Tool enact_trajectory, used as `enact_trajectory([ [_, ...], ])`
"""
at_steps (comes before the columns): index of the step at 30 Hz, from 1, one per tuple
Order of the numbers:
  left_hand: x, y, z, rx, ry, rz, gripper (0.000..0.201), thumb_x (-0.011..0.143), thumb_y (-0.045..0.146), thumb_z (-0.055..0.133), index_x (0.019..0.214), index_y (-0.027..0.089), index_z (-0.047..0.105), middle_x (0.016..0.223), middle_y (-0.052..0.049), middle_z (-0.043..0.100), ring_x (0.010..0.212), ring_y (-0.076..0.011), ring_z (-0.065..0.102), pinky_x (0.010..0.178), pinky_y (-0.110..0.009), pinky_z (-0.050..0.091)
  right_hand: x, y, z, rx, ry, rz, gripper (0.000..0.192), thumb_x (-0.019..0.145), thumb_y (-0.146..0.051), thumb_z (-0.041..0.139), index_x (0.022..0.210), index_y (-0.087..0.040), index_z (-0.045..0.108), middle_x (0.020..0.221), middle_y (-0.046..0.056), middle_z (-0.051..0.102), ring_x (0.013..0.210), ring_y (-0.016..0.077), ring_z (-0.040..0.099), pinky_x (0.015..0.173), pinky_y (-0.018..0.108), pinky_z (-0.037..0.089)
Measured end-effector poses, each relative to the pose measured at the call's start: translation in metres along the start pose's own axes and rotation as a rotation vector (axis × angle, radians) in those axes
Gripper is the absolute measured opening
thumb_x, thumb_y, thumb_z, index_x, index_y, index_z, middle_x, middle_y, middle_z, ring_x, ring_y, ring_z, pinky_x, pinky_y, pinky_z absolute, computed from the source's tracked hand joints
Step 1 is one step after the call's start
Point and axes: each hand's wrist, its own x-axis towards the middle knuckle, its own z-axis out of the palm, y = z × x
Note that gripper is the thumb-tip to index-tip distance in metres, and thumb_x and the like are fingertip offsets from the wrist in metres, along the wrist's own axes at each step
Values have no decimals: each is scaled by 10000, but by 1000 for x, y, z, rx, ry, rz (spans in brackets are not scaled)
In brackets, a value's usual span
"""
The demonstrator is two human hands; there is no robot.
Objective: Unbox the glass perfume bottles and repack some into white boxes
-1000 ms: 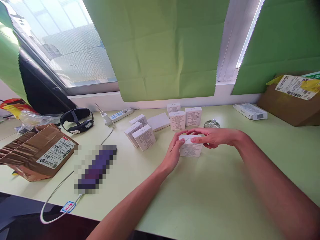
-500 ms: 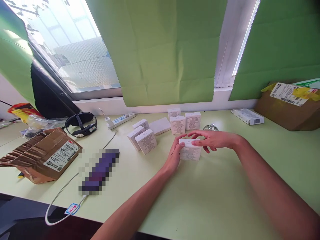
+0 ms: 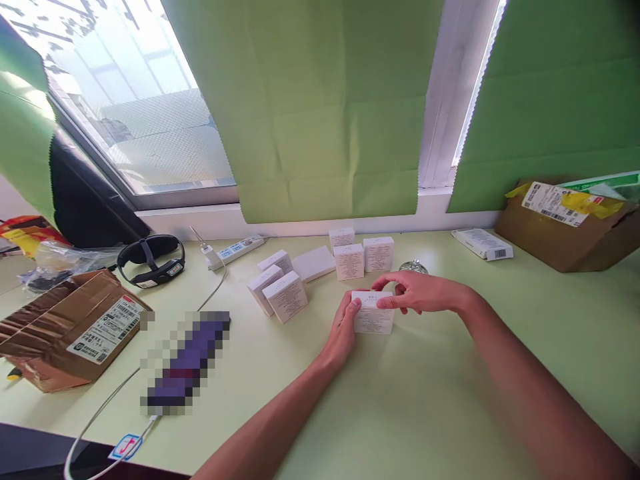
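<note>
A small white printed box (image 3: pixel 373 321) stands upright on the pale green table, nearest to me of the boxes. My left hand (image 3: pixel 345 321) grips its left side, thumb on the top edge. From the right, my right hand (image 3: pixel 411 293) pinches the top, its thumb on the front edge and its forefinger reaching behind; the far side of the box is hidden. Beyond it stand several similar boxes, among them one white box (image 3: pixel 349 262) at the back and another white box (image 3: pixel 285 297) to the left. A flat white box (image 3: pixel 314 265) lies between these groups.
Behind my right hand is a shiny round object (image 3: pixel 413 267). To the left are a blurred phone (image 3: pixel 189 363) on a white cable, an open cardboard box (image 3: pixel 100 327), a black headset (image 3: pixel 153 261) and a power strip (image 3: pixel 243 248). A brown carton (image 3: pixel 565 233) stands at the far right.
The whole view has shifted, so things appear slightly lower and farther left. Both hands stay on the same box; the right fingers are a little more curled over its top.
</note>
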Motion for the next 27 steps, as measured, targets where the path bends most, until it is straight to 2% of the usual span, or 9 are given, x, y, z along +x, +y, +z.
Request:
enact_trajectory([
  [3, -1, 2, -3, 11, -33, 3, 463, 950, 547, 379, 1261, 235, 522, 1116, -56, 630, 966, -208, 560, 810, -320, 443, 0, -6, 4, -116, 54, -78, 519, 732, -568, 677, 1143, -256, 619, 933, 34, 670, 724, 152, 608, 545, 225, 432],
  [6, 0, 1, -4, 14, -50, -15, 492, 949, 564, 369, 1307, 248, 485, 1153, -58, 620, 1007, -217, 561, 835, -330, 445, 3, -9, 7, -191, 88, -104, 336, 785, -451, 633, 1036, -229, 654, 905, 35, 674, 669, 141, 603, 508, 225, 404],
  [11, 3, -2, -5, 20, -8, 105, 510, 966, 553, 313, 1347, 242, 445, 1259, -73, 564, 1157, -225, 510, 1007, -368, 392, -9, -8, -5, -54, 125, -107, 407, 805, -470, 610, 1125, -222, 654, 822, 39, 679, 688, 165, 615, 509, 237, 441],
  [13, 3, -1, -6, 49, 24, 125, 506, 969, 544, 306, 1351, 243, 443, 1261, -78, 553, 1164, -219, 507, 1044, -376, 366, -25, -4, -17, -2, 272, -94, 509, 786, -520, 635, 1202, -228, 635, 856, 51, 694, 700, 171, 611, 513, 243, 442],
  [15, 3, 0, -6, 81, 44, 87, 487, 971, 533, 312, 1341, 252, 457, 1247, -78, 554, 1149, -214, 521, 1047, -377, 362, -43, 2, -32, 39, 510, -50, 608, 753, -558, 672, 1266, -239, 603, 845, 51, 697, 660, 162, 587, 505, 249, 424],
  [17, 2, 2, -6, 99, 49, 53, 472, 970, 527, 323, 1326, 256, 474, 1233, -76, 559, 1149, -212, 527, 1047, -371, 358, -58, 13, -50, 66, 740, -32, 625, 742, -566, 691, 1268, -240, 602, 790, 44, 679, 602, 140, 532, 497, 254, 398],
  [19, 1, 3, -6, 95, 49, 43, 463, 967, 525, 338, 1319, 258, 478, 1221, -72, 562, 1152, -208, 527, 1050, -365, 351, -65, 28, -69, 80, 854, -12, 586, 753, -565, 686, 1235, -240, 616, 759, 41, 660, 562, 122, 474, 500, 266, 381],
  [23, 1, 2, -5, 77, 48, 40, 436, 961, 511, 377, 1299, 256, 483, 1218, -65, 555, 1133, -197, 535, 1048, -354, 350, -51, 59, -102, -13, 882, 192, 579, 778, -563, 653, 1245, -228, 580, 816, 73, 677, 548, 128, 474, 551, 305, 394],
  [27, 2, 2, -5, 69, 47, 34, 418, 961, 488, 394, 1291, 251, 491, 1193, -61, 560, 1108, -191, 544, 1033, -346, 359, -16, 81, -111, -85, 793, 229, 557, 807, -508, 628, 1234, -156, 564, 799, 103, 673, 570, 156, 507, 620, 336, 402],
])
